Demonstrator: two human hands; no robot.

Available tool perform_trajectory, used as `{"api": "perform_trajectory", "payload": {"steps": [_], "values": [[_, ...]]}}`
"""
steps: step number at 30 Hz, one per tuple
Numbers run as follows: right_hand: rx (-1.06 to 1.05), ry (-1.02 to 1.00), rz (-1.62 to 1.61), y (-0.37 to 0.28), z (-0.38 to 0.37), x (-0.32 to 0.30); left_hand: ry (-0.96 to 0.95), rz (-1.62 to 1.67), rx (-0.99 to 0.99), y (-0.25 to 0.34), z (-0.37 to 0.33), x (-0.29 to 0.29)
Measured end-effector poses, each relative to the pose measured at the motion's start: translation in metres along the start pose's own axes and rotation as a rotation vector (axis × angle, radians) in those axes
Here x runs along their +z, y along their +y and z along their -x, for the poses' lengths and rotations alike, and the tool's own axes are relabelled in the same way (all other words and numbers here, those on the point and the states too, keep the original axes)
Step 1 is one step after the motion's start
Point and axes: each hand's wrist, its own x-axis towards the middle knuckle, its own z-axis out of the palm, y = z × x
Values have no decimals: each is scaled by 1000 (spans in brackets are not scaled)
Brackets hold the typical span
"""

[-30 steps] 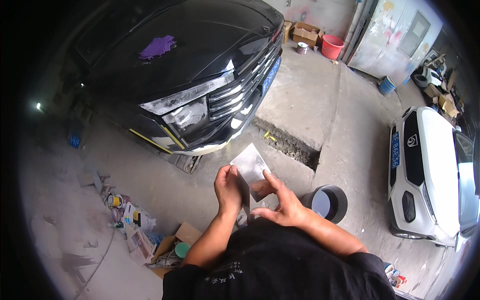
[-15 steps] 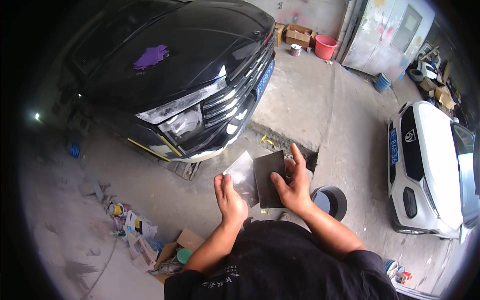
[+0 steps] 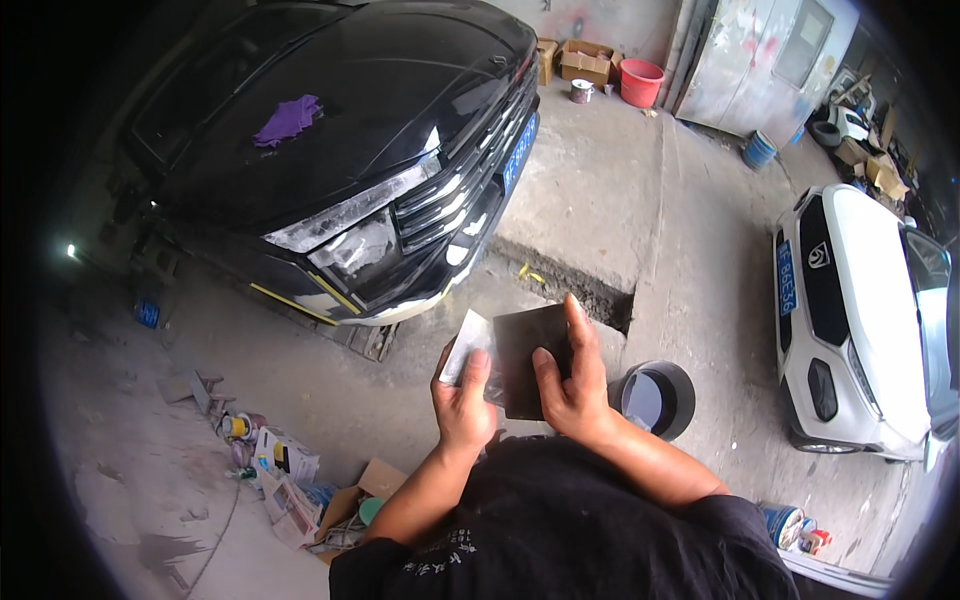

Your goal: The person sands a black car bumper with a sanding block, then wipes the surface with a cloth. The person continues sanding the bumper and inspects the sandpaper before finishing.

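My left hand [image 3: 466, 408] is closed on a pale grey sheet [image 3: 464, 342] that looks like the back of sandpaper, with the thumb pressed on top. My right hand [image 3: 583, 392] grips a dark grey sheet of sandpaper [image 3: 523, 345], thumb flat on its face, index finger stretched along its right edge. The two sheets meet in front of my chest, and the dark one overlaps the pale one. My fingers behind them are mostly hidden.
A black car [image 3: 330, 130] with a sanded front corner and a purple cloth [image 3: 287, 121] on its hood stands ahead left. Ahead lies a floor pit [image 3: 600, 295]. A dark bucket of liquid [image 3: 683, 395] sits by my right forearm. A white car [image 3: 865, 310] is at right, clutter [image 3: 285, 455] at left.
My hands have come closer together. The pale sheet, earlier beside the dark one, has slid partly behind it and shows less. The whole view has shifted slightly.
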Motion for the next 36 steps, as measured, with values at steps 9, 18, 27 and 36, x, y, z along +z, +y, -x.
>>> {"api": "perform_trajectory", "payload": {"steps": [9,18,27,36], "values": [[-231,107,-3,-20,-15,6,-37,-706,457,-1,0,-6],[-312,112,32,-20,-39,-3,-250,-916,576,19,-2,-5],[-191,81,1,-25,-23,-3,-123,-637,451,32,-7,6],[-362,143,29,-24,-44,-4,-288,-922,522,31,-1,-3]]}}
